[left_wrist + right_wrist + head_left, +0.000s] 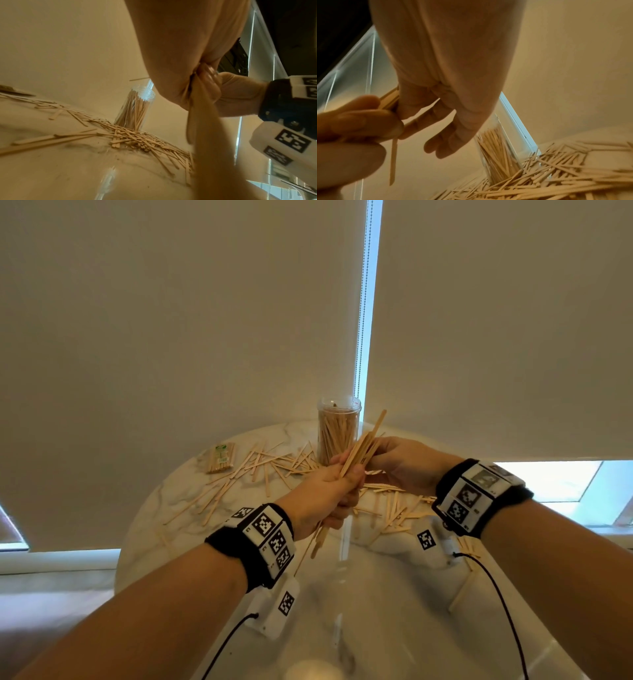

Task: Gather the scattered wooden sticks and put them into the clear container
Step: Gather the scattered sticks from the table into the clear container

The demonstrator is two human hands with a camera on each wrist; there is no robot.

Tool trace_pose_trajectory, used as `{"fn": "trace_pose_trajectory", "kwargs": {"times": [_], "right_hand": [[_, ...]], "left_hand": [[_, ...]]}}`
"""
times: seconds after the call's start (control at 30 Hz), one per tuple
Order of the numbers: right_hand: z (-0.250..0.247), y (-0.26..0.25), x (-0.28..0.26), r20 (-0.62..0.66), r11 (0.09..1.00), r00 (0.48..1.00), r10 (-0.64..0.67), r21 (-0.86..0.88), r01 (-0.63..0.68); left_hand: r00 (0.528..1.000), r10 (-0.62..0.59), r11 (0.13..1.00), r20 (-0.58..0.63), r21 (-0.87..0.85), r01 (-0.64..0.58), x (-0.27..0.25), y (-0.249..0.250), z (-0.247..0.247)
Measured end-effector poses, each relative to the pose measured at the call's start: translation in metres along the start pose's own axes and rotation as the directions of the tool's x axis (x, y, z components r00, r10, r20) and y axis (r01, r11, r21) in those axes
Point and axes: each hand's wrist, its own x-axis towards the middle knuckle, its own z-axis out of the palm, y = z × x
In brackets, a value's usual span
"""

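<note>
My left hand [337, 486] grips a bundle of flat wooden sticks [363, 444] upright above the table, just in front of the clear container [338, 429]. The container stands open and is packed with sticks. My right hand [383, 458] reaches in from the right, and its thumb and fingers pinch the bundle's upper part. In the right wrist view one stick [393, 161] hangs down below my left hand [353, 129]. Several loose sticks [270, 465] lie scattered over the marble table [376, 604] around the container [135, 108].
A wrapped packet of sticks [221, 457] lies at the table's far left. More loose sticks [397, 513] spread under and to the right of my hands. Roller blinds hang close behind the table, with a bead chain [363, 302] above the container.
</note>
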Motion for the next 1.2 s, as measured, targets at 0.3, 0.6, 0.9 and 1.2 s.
{"fn": "trace_pose_trajectory", "kwargs": {"times": [0.3,0.6,0.9,1.2], "right_hand": [[-0.003,0.006,-0.004,-0.009,0.992,1.000,-0.015,-0.126,0.014],[-0.009,-0.007,-0.002,-0.442,0.981,0.876,-0.191,-0.065,0.181],[0.025,-0.037,0.012,-0.591,0.931,0.721,-0.362,-0.261,0.254],[0.048,-0.038,0.016,-0.245,0.655,0.928,-0.280,-0.755,-0.002]], "left_hand": [[0.999,0.036,0.999,0.011,-0.003,-0.036,0.002,-0.010,0.001],[0.860,0.238,0.968,-0.451,0.181,-0.174,0.013,-0.008,-0.016],[0.879,0.359,0.897,-0.313,0.374,-0.234,0.010,-0.014,0.009],[0.925,0.243,0.949,-0.291,0.271,-0.164,0.015,-0.002,0.015]]}}
